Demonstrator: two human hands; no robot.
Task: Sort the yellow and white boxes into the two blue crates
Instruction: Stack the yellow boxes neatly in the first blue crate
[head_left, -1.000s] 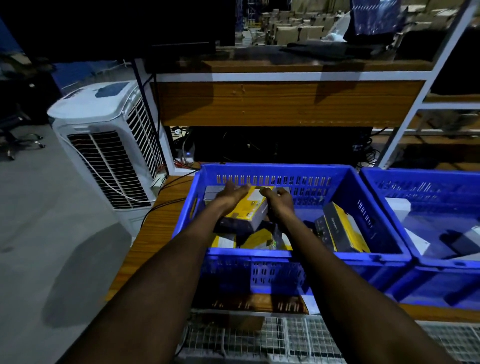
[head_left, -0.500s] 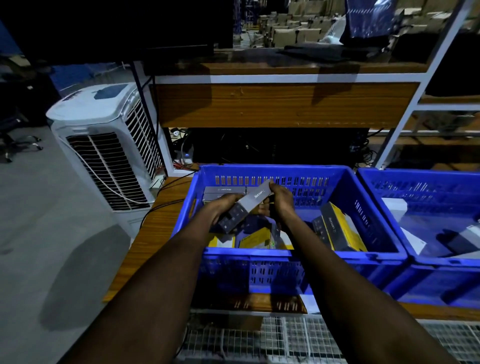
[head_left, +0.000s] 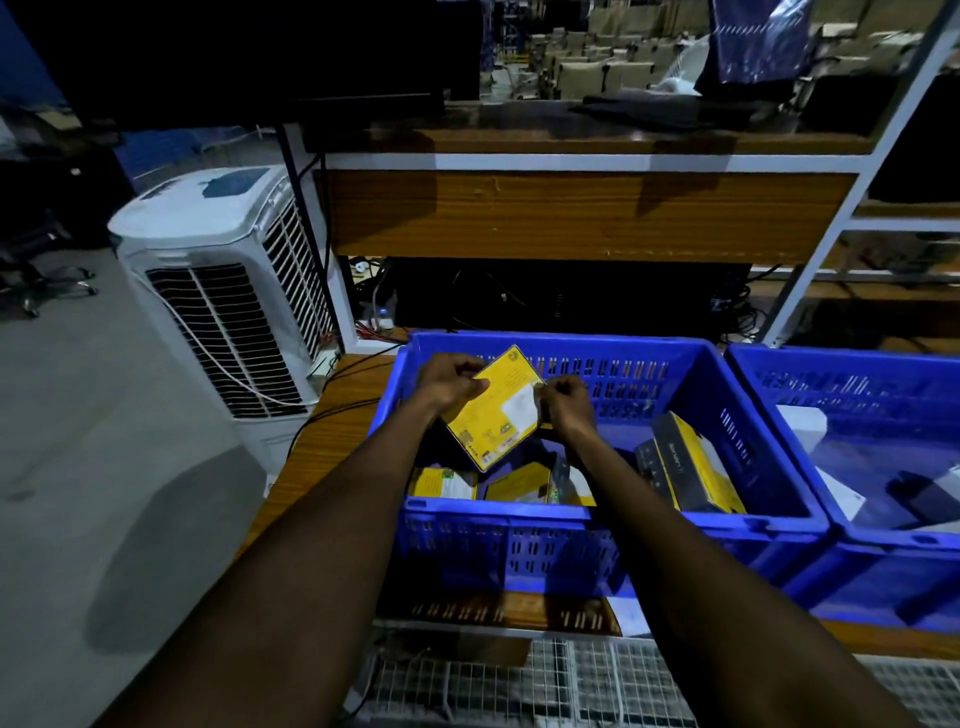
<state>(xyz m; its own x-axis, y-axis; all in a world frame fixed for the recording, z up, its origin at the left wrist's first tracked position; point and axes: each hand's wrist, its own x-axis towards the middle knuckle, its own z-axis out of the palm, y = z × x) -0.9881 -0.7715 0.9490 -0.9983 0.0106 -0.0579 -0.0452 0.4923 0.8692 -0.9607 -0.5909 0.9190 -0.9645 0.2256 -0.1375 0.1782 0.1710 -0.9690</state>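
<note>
Both hands hold one yellow box tilted on edge above the left blue crate, its yellow back with a white label facing me. My left hand grips its upper left side, my right hand its right side. Under it in the crate lie several more yellow boxes, and another yellow and black box leans on the crate's right wall. The right blue crate holds a white box and other pale boxes, partly cut off by the frame edge.
Both crates stand on a wooden table over a wire rack. A white air cooler stands on the floor to the left, with cables running to the table. A wooden shelf unit with a white frame rises behind the crates.
The box in my hands has been turned: first its yellow top showed, then its grey side, now its yellow back with the label. It sits a little higher over the left crate.
</note>
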